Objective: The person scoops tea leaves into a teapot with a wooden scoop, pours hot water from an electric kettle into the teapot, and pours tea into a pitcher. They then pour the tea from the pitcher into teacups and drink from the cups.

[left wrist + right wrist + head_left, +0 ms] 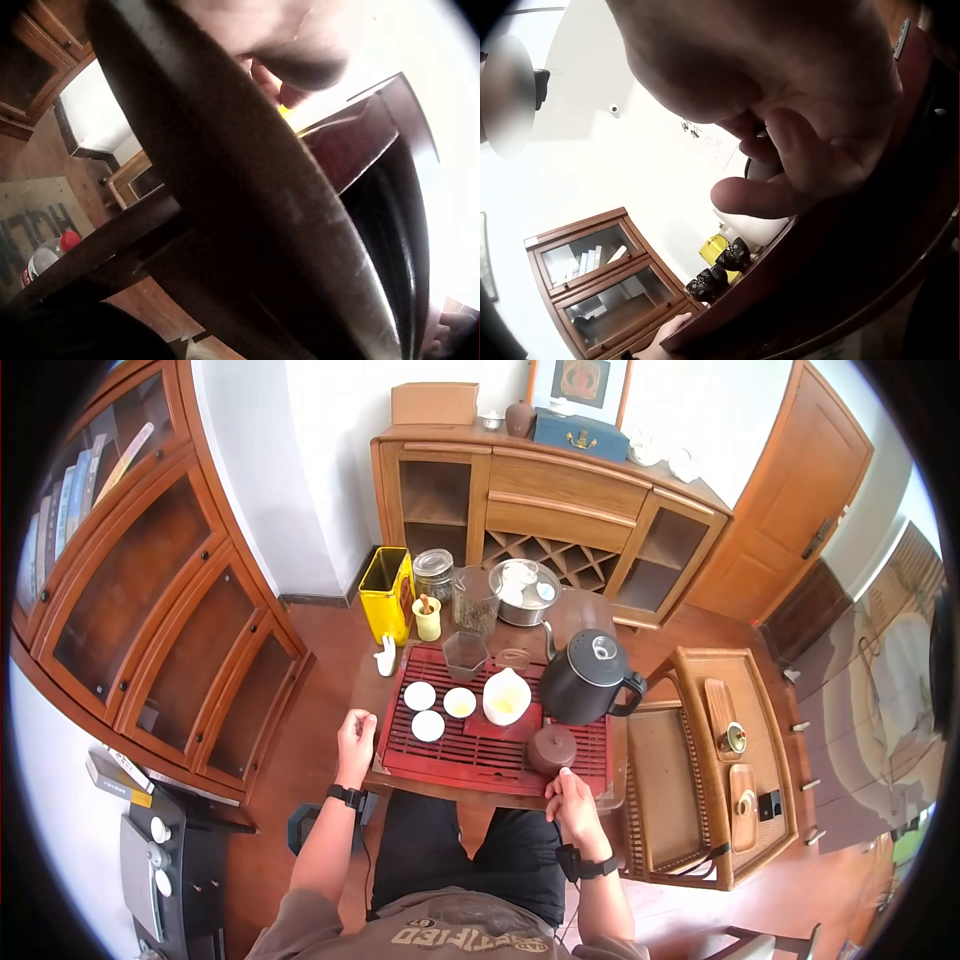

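My right hand is at the near side of a brown clay teapot, its fingers curled at the teapot's handle, which they largely hide. In the right wrist view, thumb and fingers bend around a dark part of the teapot. My left hand rests loosely curled by the left edge of the red slatted tea tray, holding nothing. A white pitcher with pale yellow tea stands on the tray. Left of it are three small cups, one cup with pale yellow liquid; dark patterned outsides show on the cups.
A black kettle stands at the tray's right. Behind are a hexagonal glass vessel, a yellow tin, glass jars, a tool holder and a steel basin. A white figurine sits at the left. A rattan cart stands right.
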### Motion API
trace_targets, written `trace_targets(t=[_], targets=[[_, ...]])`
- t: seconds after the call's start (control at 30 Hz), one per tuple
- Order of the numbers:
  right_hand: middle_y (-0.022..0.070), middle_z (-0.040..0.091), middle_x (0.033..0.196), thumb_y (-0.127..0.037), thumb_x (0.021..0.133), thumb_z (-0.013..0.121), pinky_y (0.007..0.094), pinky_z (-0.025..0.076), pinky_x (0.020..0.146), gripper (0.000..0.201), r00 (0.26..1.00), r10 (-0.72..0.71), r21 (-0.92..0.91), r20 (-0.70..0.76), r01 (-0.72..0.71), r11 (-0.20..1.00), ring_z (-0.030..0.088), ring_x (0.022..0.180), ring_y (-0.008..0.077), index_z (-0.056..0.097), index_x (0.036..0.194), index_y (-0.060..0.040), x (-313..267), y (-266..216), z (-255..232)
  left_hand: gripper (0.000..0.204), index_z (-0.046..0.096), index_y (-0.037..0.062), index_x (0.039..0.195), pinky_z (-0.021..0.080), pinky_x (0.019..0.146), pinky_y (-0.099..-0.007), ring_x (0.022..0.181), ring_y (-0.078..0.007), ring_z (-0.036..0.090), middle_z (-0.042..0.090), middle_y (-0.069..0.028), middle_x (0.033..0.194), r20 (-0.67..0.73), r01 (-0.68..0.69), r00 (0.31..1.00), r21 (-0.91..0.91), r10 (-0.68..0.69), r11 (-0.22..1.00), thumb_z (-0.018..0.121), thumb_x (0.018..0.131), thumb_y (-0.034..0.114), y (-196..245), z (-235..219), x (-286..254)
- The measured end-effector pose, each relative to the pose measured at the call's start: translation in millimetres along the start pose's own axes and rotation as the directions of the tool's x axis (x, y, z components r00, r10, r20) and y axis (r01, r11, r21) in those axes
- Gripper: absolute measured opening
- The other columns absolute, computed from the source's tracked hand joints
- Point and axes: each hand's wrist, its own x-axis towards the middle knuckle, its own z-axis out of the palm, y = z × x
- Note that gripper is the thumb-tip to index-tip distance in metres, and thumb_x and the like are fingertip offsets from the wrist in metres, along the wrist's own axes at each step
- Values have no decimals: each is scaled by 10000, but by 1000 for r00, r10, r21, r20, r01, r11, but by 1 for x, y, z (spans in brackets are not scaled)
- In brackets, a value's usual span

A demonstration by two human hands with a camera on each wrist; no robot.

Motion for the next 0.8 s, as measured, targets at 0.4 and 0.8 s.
trace_targets(t=[0.4, 0.8], targets=[[101, 594, 849, -410, 1136, 412, 272, 409, 455, 423, 999, -39, 45, -16, 39, 998, 574, 501, 175, 489, 876, -86, 3, 8, 0, 122, 577, 49, 973, 399, 667, -218, 754, -36, 468, 528, 48, 846, 7, -22, 1000, 7, 22, 1000, 625, 1058, 123, 7, 2, -1], [114, 597, 849, -383, 1134, 434, 289, 441, 465, 413, 998, -49, 71, -45, 52, 996, 544, 497, 177, 507, 870, -75, 2, 7, 1, 131, 602, 44, 983, 455, 709, -244, 776, -55, 523, 574, 36, 841, 12, -29, 1000, -2, 29, 1000, 651, 1046, 149, -1, -5, 3]])
